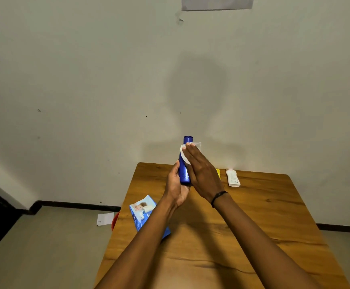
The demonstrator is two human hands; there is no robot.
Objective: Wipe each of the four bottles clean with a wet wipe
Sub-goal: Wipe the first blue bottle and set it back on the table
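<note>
Left hand [177, 184] gripped base of glossy blue cylindrical bottle [185, 163], upright above wood-grain counter [253, 226]. Right hand [201, 170], fingers straight, pressed crumpled white wipe [183, 153] against bottle. White flat bottle [233, 177] lay on counter.

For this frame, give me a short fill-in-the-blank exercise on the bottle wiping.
1. The left hand grips the ____ bottle by its lower end.
2. The right hand presses a white ____ against that bottle.
3. The white bottle lies on the ____.

Missing words: blue; wipe; table
</note>
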